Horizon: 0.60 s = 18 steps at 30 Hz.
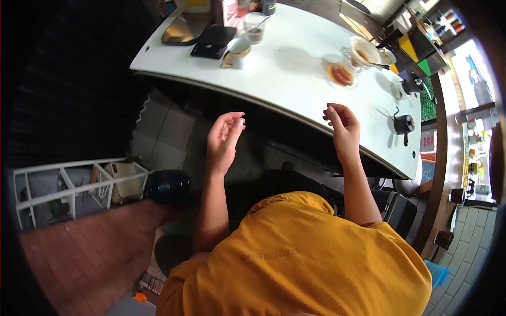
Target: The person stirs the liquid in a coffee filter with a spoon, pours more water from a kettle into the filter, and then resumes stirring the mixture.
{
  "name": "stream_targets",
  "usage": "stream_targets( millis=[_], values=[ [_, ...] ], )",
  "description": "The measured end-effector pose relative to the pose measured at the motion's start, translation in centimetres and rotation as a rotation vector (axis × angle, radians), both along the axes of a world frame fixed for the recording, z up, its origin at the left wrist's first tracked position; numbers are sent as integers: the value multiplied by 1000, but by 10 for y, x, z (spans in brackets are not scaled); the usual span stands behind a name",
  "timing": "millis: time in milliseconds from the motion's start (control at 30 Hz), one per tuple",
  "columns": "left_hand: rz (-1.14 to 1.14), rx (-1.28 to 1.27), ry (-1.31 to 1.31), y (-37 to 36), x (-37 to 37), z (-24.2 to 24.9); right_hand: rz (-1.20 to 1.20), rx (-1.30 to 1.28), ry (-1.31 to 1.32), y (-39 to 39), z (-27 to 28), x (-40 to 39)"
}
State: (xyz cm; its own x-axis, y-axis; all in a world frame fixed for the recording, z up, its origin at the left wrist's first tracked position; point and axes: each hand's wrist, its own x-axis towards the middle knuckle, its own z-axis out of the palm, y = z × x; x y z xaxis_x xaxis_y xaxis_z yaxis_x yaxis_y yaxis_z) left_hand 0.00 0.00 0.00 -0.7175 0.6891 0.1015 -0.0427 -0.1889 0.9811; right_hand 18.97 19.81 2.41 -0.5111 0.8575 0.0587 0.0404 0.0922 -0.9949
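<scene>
My left hand is raised in front of the white table's near edge, fingers loosely curled, with nothing visible in it. At the table edge on the other side, my right hand is also half curled, thumb apart and empty. Beyond the right hand stands a glass coffee server with brown coffee in it and a dripper on top. A small black gooseneck kettle sits to its right. Farther from the left hand is a white cup with a gold handle.
A flat black scale-like device, a dark tray and a glass holding a spoon are at the table's far left. A hand grinder stands at the right. A white rack and large dark bottle are on the floor.
</scene>
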Motion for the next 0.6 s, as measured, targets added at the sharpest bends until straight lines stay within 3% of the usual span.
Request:
stream_targets(
  millis=[67, 100, 300, 467, 600],
  values=[
    [-77, -10, -8, 16, -11, -5, -98, 48, -39, 12, -9, 2],
    [-94, -108, -40, 43, 23, 5, -113, -49, -73, 40, -16, 41],
    [-260, -140, -25, 174, 42, 18, -291, 40, -317, 163, -70, 54],
    [-372, -204, 64, 255, 47, 14, -216, 182, -274, 204, -97, 33],
    [-375, -262, 108, 305, 44, 21, -114, -12, -290, 214, -83, 23]
  ],
)
